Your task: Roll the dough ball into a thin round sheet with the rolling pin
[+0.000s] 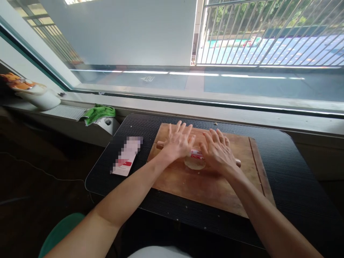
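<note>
A wooden rolling pin (160,144) lies crosswise on a wooden cutting board (204,190), with a red-and-white label or wrapper (197,154) around its middle. My left hand (178,141) rests on the pin's left part, palm down, fingers stretched and spread. On the right part of the pin lies my right hand (218,147), also flat with its fingers extended. Under the pin, between my hands, a pale round piece of dough (195,164) shows its near edge; the rest of it is covered by the pin and hands.
The board sits on a black table (285,157) dotted with small crumbs. Left of it lies a phone-like object (126,157), partly pixelated. Beyond are a windowsill (172,109), a green cloth (98,113) and a white pot (40,96). A green rounded object (60,231) stands below, left.
</note>
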Motion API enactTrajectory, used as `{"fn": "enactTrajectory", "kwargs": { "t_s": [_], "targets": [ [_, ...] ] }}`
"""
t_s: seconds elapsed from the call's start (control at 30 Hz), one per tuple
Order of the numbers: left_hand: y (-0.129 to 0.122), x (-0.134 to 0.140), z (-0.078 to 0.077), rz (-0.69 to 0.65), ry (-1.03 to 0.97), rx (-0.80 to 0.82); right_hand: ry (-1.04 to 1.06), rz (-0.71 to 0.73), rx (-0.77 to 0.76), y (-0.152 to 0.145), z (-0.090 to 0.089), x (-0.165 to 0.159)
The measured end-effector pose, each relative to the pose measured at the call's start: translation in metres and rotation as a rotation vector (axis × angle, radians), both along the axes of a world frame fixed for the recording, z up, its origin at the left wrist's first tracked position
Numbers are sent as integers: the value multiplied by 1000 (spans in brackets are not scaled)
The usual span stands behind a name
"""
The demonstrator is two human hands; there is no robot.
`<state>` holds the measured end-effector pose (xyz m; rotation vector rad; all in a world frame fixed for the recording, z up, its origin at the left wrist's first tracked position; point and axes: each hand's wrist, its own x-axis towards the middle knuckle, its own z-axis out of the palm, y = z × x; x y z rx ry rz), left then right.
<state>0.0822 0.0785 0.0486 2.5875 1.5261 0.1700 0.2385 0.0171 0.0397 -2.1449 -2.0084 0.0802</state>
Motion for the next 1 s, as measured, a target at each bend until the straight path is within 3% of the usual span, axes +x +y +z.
{"fn": "enactTrajectory", "kwargs": {
  "t_s": [0.1, 0.17, 0.37, 0.43, 0.63, 0.7, 0.9, 1.0],
  "targets": [
    [-34, -15, -6, -23, 4, 37, -43, 81, 164, -32, -10, -6],
    [-39, -17, -6, -32, 13, 49, -48, 86, 168, -35, -11, -7],
    [25, 11, 3, 29, 20, -5, 68, -69, -107, 28, 0, 8],
    [31, 13, 5, 33, 30, -28, 83, -95, -139, 33, 1, 9],
    [-29, -13, -2, -20, 35, -4, -35, 40, 78, -29, -9, -6],
    [-33, -15, -3, -21, 31, 6, -53, 56, 102, -32, -10, -8],
    [27, 11, 4, 24, 24, -37, 19, -76, -129, 28, 4, 6],
    [18, 7, 5, 2, 35, -70, 30, -69, -122, 16, 4, 3]
  ]
}}
